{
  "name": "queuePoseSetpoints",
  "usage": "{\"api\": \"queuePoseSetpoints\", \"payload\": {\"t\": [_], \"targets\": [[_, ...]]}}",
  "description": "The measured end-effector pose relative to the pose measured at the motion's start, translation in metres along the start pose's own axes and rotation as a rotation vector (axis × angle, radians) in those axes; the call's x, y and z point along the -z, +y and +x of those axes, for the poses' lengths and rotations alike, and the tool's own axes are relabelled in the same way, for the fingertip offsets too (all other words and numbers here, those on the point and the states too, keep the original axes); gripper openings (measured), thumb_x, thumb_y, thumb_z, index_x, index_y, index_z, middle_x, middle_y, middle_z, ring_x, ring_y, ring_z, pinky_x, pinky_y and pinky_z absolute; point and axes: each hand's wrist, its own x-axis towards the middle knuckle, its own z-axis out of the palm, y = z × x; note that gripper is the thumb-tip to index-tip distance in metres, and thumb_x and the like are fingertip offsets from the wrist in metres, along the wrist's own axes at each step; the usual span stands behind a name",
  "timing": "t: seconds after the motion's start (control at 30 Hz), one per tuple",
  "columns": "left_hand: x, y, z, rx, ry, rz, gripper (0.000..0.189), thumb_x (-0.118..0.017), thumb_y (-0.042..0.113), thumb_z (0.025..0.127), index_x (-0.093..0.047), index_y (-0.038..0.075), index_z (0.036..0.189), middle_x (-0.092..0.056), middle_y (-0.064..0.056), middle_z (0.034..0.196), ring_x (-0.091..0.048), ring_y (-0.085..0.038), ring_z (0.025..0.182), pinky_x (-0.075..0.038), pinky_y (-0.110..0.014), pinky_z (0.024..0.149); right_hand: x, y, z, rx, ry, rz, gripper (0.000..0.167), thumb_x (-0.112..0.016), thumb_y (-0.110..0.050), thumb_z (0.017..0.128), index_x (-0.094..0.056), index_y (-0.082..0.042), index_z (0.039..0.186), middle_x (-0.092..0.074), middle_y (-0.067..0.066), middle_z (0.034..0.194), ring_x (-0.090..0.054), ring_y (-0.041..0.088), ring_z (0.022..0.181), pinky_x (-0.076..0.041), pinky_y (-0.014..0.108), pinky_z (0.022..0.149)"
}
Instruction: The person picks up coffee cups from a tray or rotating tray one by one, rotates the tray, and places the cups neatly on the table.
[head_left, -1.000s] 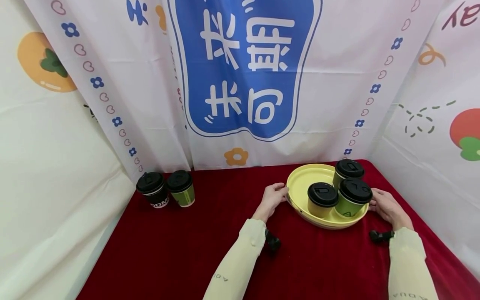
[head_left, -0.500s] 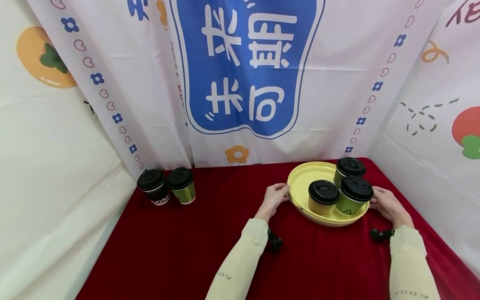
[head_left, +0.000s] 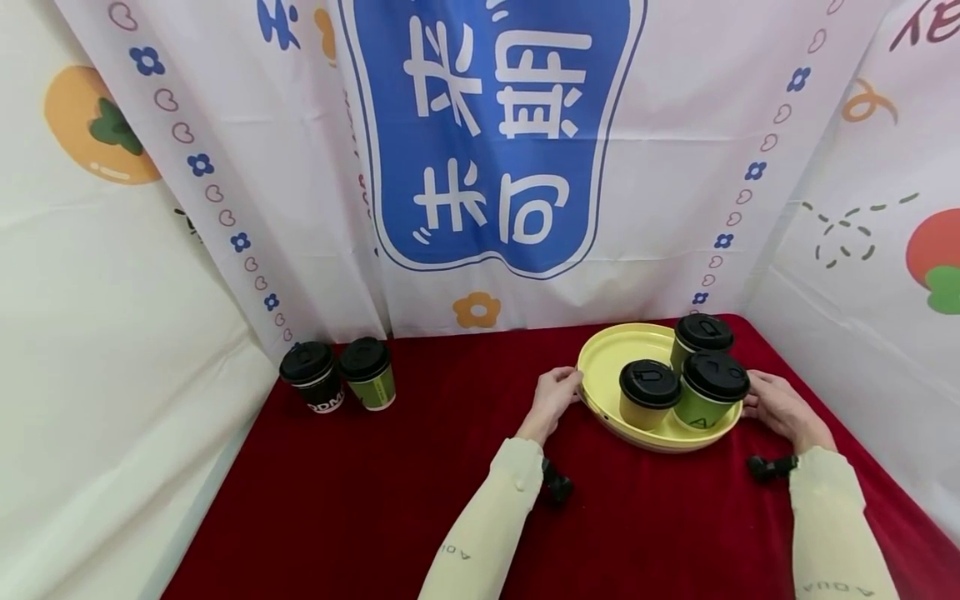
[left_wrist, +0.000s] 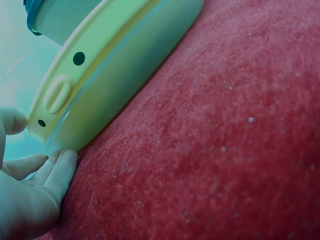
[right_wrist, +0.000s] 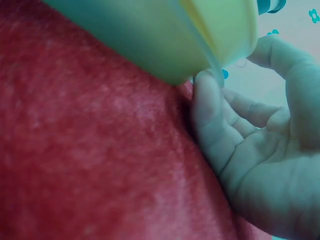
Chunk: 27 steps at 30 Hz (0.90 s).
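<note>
A round yellow tray (head_left: 611,354) with a raised rim lies at the right of the table, with three black-lidded paper cups on it: a tan cup (head_left: 640,412), a green cup (head_left: 697,411) and one behind (head_left: 680,354). At its left side my left hand (head_left: 553,396) holds the edge, thumb at the rim and fingertips low against the wall in the left wrist view. Two black eye dots and a raised oval mark that wall (left_wrist: 107,82). My right hand (head_left: 783,408) holds the opposite side, its fingers partly hidden behind the green cup and tray in the head view.
At the back left stand a black paper cup (head_left: 321,393) and another green one (head_left: 375,390), both black-lidded. A red cloth (head_left: 450,467) covers the table. Printed white curtains (head_left: 667,208) hang close behind the tray and along both sides.
The head view shifts slightly. Both hands keep their places at the tray's sides, and the cups stay where they were on it.
</note>
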Motion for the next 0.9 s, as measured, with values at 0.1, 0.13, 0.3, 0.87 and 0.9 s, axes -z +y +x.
{"api": "queuePoseSetpoints", "payload": {"t": [0.1, 0.13, 0.3, 0.87, 0.9], "targets": [[0.0, 0.0, -0.001, -0.009, 0.001, -0.003, 0.041, -0.061, 0.032, 0.096, -0.061, 0.009, 0.13, -0.067, -0.007, 0.112, -0.068, -0.015, 0.095, -0.057, -0.033, 0.087, 0.001, -0.008, -0.001, -0.045, 0.015, -0.108, 0.024, -0.044, -0.027, 0.106, -0.063, -0.025, 0.093, -0.069, -0.008, 0.081, -0.067, 0.008, 0.074, -0.057, 0.03, 0.068], [0.0, 0.0, -0.001, -0.01, 0.0, -0.003, 0.041, -0.061, 0.031, 0.096, -0.061, 0.008, 0.129, -0.067, -0.006, 0.112, -0.068, -0.015, 0.095, -0.057, -0.033, 0.088, 0.001, -0.01, -0.001, -0.061, 0.028, -0.154, 0.022, -0.044, -0.028, 0.106, -0.062, -0.026, 0.094, -0.069, -0.008, 0.08, -0.067, 0.007, 0.072, -0.058, 0.03, 0.068], [0.0, 0.001, -0.002, 0.013, -0.006, -0.002, 0.04, -0.06, 0.031, 0.097, -0.061, 0.009, 0.129, -0.065, -0.006, 0.114, -0.067, -0.016, 0.099, -0.056, -0.034, 0.09, -0.004, -0.025, 0.0, -0.091, 0.085, -0.428, 0.028, -0.045, -0.031, 0.105, -0.057, -0.008, 0.116, -0.066, -0.011, 0.08, -0.066, 0.007, 0.072, -0.059, 0.032, 0.07], [0.0, 0.0, -0.002, 0.003, 0.003, -0.017, 0.039, -0.06, 0.032, 0.097, -0.061, 0.01, 0.128, -0.066, -0.005, 0.111, -0.066, -0.015, 0.095, -0.055, -0.034, 0.09, -0.017, -0.06, 0.013, -0.073, 0.054, -0.733, 0.051, -0.047, -0.023, 0.103, -0.042, 0.018, 0.133, -0.057, 0.029, 0.117, -0.067, 0.011, 0.079, -0.06, 0.038, 0.071], [0.0, 0.0, -0.002, 0.002, 0.002, -0.018, 0.039, -0.06, 0.032, 0.097, -0.061, 0.01, 0.128, -0.066, -0.005, 0.111, -0.066, -0.015, 0.095, -0.055, -0.034, 0.09, -0.018, -0.06, 0.013, -0.074, 0.05, -0.736, 0.05, -0.047, -0.022, 0.103, -0.041, 0.018, 0.133, -0.056, 0.031, 0.119, -0.068, 0.012, 0.078, -0.06, 0.038, 0.071]]}}
